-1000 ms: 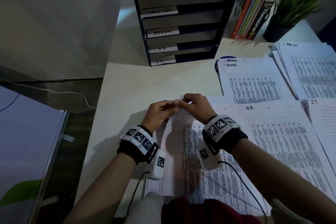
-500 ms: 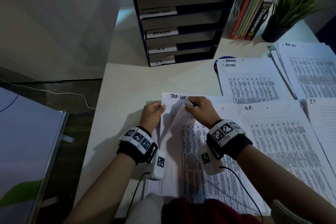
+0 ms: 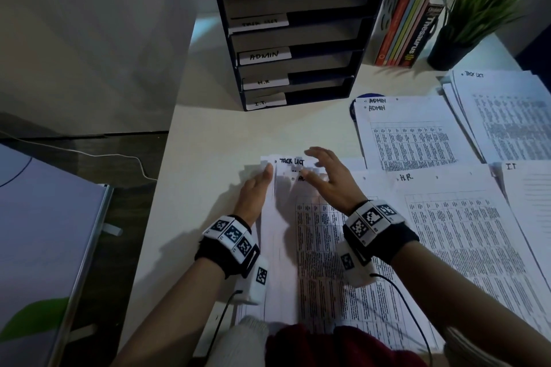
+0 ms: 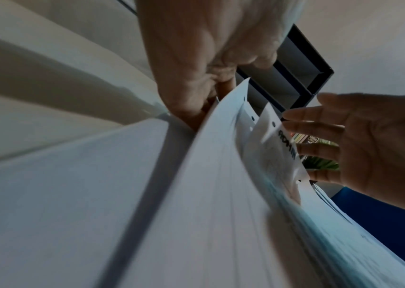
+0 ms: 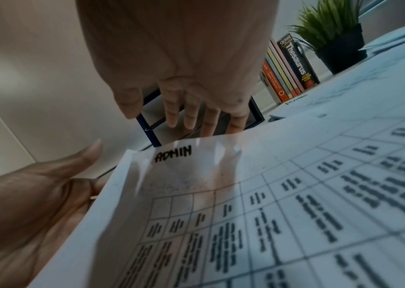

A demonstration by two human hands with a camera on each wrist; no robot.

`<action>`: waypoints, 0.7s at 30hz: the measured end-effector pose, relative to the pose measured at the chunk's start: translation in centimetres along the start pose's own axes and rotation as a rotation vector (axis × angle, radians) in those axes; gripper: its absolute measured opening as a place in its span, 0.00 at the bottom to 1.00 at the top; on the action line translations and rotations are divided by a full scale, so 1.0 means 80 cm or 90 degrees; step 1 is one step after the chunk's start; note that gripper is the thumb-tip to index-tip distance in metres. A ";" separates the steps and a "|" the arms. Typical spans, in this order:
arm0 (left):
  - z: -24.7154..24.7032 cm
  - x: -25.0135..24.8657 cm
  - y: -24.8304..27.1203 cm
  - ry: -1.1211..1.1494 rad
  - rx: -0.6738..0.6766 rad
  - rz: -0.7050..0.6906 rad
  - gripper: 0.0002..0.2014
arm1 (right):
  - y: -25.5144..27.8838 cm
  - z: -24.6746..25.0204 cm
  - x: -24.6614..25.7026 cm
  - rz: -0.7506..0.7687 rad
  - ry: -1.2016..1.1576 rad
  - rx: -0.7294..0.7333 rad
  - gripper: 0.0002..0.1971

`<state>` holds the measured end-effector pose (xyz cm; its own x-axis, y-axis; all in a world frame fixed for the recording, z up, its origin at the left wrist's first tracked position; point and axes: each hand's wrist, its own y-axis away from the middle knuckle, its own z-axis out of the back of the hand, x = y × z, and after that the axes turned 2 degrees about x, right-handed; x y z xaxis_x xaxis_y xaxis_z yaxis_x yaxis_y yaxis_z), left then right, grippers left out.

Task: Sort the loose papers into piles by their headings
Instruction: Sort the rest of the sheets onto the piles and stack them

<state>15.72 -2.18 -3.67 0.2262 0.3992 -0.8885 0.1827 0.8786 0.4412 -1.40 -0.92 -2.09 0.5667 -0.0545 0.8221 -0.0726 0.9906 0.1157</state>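
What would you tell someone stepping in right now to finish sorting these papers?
Left hand: open, fingers along the left edge of the unsorted stack.
Right hand: open, spread over its fanned top sheets.
Done: four piles lie to the right: ADMIN pile, TASK LIST pile, H.R. pile, I.T. pile.
To do: the stack; an ADMIN sheet and a TASK LIST sheet show at the top.

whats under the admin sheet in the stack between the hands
The ADMIN sheet is fanned over more sheets. A TASK LIST sheet peeks out farthest, and a sliver between them has an unreadable heading. Everything lower in the stack is covered.
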 end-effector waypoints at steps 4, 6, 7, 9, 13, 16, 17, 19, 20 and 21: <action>-0.001 0.012 -0.010 -0.022 -0.025 0.019 0.27 | 0.007 0.006 -0.005 0.015 0.132 0.059 0.19; -0.004 0.007 -0.008 -0.033 -0.019 0.025 0.19 | 0.009 0.006 -0.006 0.017 0.248 0.097 0.17; -0.005 0.005 -0.008 -0.055 -0.018 0.017 0.16 | 0.010 0.005 -0.008 0.024 0.278 0.100 0.15; -0.006 0.005 -0.008 -0.082 -0.033 0.004 0.15 | 0.014 0.003 -0.010 0.053 0.285 0.084 0.11; -0.006 0.001 -0.001 0.000 -0.008 0.010 0.21 | 0.014 0.002 -0.012 0.108 0.274 0.012 0.09; -0.005 -0.004 0.004 0.053 0.006 0.016 0.19 | 0.012 0.003 -0.009 0.113 0.251 0.009 0.11; -0.005 -0.004 0.004 0.058 0.004 0.019 0.18 | 0.012 0.002 -0.009 0.127 0.240 0.007 0.11; -0.005 -0.004 0.006 0.069 -0.005 0.021 0.11 | 0.016 0.002 -0.012 0.146 0.239 0.000 0.12; -0.005 -0.002 0.006 0.059 -0.011 0.018 0.09 | 0.020 0.001 -0.014 0.160 0.245 -0.005 0.12; -0.005 0.001 0.006 0.033 -0.019 0.013 0.13 | 0.024 0.001 -0.016 0.177 0.252 -0.008 0.11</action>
<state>15.44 -1.66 -3.58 0.1788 0.4297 -0.8851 0.1497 0.8772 0.4562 -2.33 1.05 -2.90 0.7962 0.2617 0.5456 -0.2567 0.9626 -0.0870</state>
